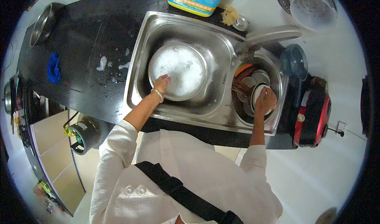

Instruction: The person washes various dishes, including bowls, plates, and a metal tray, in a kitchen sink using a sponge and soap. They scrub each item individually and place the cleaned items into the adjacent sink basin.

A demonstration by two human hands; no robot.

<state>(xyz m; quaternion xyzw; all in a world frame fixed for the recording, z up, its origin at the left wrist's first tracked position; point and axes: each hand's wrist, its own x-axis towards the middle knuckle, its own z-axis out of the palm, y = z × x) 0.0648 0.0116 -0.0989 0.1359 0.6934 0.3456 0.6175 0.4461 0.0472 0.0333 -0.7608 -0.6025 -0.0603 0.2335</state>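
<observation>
A round metal basin [151, 71] full of white suds stands in the large sink bowl. Over its left rim reaches my left hand [161, 84], fingers loosely apart at the foam, with nothing visible in them. Some fingertips are hard to make out. In the small round sink bowl at the right, my right hand [266, 100] grips a white bowl [258, 92] by its edge and covers part of it. Beside that lie stacked dishes [248, 81], a bundle of brown chopsticks [240, 87] and an orange-red piece [244, 70].
A metal faucet [273, 35] arches over the small bowl. Behind the steel sink [136, 65] stand a yellow detergent jug [194, 0] and a scrubber [229, 15]. At right are a glass bowl [293, 61] and a red-black cooker [312, 117]; a blue cloth [54, 67] lies left.
</observation>
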